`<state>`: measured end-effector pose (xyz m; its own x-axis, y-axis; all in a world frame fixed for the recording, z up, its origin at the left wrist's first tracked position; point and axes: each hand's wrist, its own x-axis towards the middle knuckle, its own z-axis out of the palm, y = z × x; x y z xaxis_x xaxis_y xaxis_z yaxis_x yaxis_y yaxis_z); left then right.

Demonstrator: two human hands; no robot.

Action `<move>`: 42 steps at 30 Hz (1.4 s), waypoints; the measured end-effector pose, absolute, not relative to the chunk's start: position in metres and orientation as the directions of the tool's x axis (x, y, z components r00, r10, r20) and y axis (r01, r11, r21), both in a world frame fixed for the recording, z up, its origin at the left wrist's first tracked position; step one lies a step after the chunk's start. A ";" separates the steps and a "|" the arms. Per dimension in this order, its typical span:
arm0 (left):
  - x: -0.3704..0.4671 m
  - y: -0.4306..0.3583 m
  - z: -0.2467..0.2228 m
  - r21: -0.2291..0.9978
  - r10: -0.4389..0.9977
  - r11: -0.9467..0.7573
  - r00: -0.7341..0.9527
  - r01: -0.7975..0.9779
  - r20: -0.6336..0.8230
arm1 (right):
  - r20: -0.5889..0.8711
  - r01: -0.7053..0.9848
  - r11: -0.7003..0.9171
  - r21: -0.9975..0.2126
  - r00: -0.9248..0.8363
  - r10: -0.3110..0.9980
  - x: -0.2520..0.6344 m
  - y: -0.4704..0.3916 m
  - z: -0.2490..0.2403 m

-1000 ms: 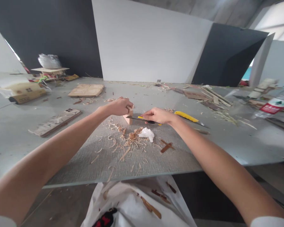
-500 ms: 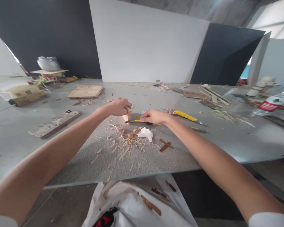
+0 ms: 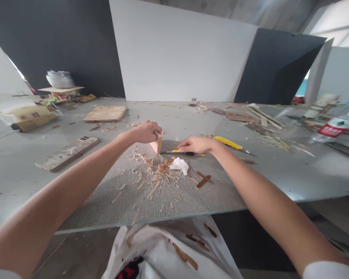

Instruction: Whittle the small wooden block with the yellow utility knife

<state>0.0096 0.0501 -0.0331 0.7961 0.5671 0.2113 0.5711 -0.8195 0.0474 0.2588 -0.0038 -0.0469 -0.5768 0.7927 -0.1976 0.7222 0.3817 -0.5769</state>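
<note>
My left hand (image 3: 147, 131) is closed round the top of a small pale wooden block (image 3: 157, 145) and keeps it upright on the table. Just to its right, my right hand (image 3: 194, 144) grips a slim black-and-yellow tool (image 3: 189, 154) close to the tabletop. The tool's thin dark end points left, to the foot of the block; whether it touches is unclear. In front of both hands lie curled wood shavings (image 3: 159, 176) and a crumpled white tissue (image 3: 179, 165). A yellow utility knife (image 3: 229, 143) rests beyond my right wrist.
To the left lie a phone (image 3: 72, 154) and a flat wooden board (image 3: 105, 113). Crossed brown strips (image 3: 204, 180) sit near the front edge. A plastic bottle (image 3: 334, 128) and thin wood strips (image 3: 264, 118) are at the right. Brown scraps (image 3: 184, 256) lie on the white cloth over my lap.
My right hand and the tool have shifted a little to the right, so the tool's dark end no longer overlaps the block. My left hand stays on the block.
</note>
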 end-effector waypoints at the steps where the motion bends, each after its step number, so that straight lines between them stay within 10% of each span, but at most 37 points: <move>1: 0.009 0.051 -0.033 0.054 0.567 -0.820 0.796 0.570 0.211 | -0.202 0.713 0.377 -0.591 -0.584 0.786 0.263 -0.005 -0.046; 24: 0.016 0.034 -0.027 0.179 0.495 -0.866 0.851 0.467 0.175 | -0.125 0.549 0.427 -0.719 -0.706 0.697 0.257 -0.022 -0.040; 42: 0.014 0.037 -0.029 0.184 0.491 -0.869 0.850 0.460 0.190 | -0.152 0.804 0.461 -0.376 -0.544 0.825 0.261 -0.021 -0.044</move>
